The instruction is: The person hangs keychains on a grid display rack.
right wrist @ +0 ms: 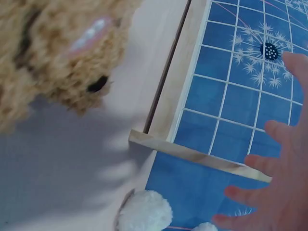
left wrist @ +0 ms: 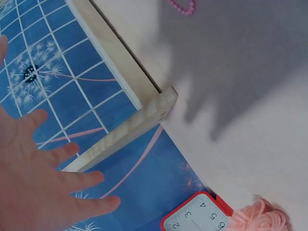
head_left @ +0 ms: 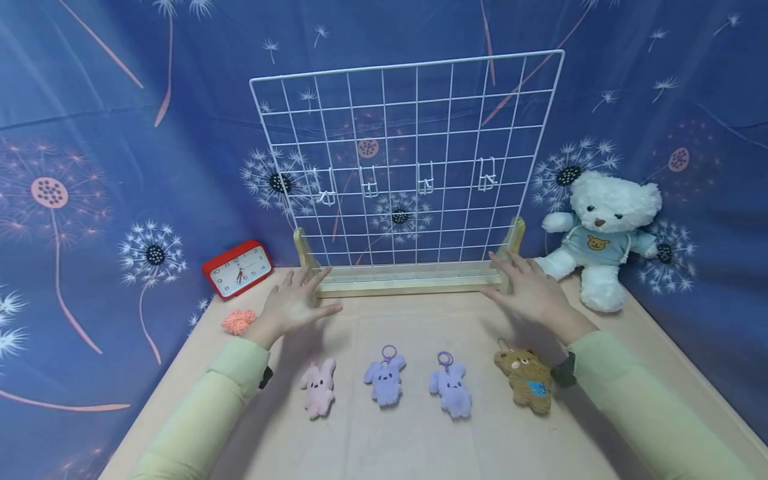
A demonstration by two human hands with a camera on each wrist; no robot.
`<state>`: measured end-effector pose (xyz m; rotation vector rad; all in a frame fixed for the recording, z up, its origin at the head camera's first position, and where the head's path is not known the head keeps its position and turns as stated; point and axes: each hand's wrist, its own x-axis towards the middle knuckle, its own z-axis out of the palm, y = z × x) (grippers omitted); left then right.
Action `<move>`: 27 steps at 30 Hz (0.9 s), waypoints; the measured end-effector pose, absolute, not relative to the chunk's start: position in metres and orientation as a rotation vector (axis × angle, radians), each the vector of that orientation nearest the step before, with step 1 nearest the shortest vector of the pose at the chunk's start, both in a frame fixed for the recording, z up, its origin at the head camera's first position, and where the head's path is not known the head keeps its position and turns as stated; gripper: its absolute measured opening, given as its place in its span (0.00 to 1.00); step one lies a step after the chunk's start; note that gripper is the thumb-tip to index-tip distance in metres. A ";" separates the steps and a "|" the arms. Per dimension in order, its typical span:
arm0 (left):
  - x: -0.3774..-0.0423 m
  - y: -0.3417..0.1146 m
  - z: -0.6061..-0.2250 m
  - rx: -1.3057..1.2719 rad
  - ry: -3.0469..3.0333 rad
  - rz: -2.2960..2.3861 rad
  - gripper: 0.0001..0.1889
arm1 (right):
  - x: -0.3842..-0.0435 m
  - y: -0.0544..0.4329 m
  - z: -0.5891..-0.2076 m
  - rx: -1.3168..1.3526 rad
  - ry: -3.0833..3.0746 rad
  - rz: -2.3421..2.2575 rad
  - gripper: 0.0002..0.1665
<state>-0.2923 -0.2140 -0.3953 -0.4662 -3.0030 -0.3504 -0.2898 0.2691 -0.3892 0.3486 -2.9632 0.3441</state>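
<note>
A white wire grid (head_left: 401,160) stands upright in a wooden base (head_left: 408,287), with several white hooks (head_left: 425,185) hung across its middle. My left hand (head_left: 294,301), fingers spread, is by the base's left end; in the left wrist view nothing lies in its grasp. At the base's right end my right hand (head_left: 528,290) is likewise spread and holds nothing. Nearer me, a row of plush keychains lies on the table: a pink rabbit (head_left: 319,389), a purple dog-like one (head_left: 386,382), another purple one (head_left: 453,391) and a brown bear (head_left: 528,381), which is close to my right wrist.
A red clock (head_left: 239,269) and a ball of orange yarn (head_left: 239,322) sit at the left, near my left forearm. A white teddy bear (head_left: 605,233) in a blue top sits behind my right hand. Blue dandelion-print cloth (head_left: 120,167) hangs around the table.
</note>
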 end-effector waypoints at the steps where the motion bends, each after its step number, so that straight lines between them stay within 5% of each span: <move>1: -0.292 -0.214 -0.395 -0.468 -2.989 -0.345 0.52 | -0.290 0.270 -0.390 0.363 -2.938 0.339 0.56; 7: -0.290 -0.219 -0.391 -0.434 -2.864 -0.408 0.48 | -0.289 0.278 -0.391 0.431 -2.794 0.365 0.49; 18: -0.306 -0.231 -0.393 -0.199 -2.528 -0.863 0.22 | -0.293 0.290 -0.398 0.638 -2.640 0.845 0.33; 27: -0.329 -0.232 -0.404 -0.106 -2.433 -1.212 0.34 | -0.285 0.296 -0.402 0.626 -2.680 1.114 0.27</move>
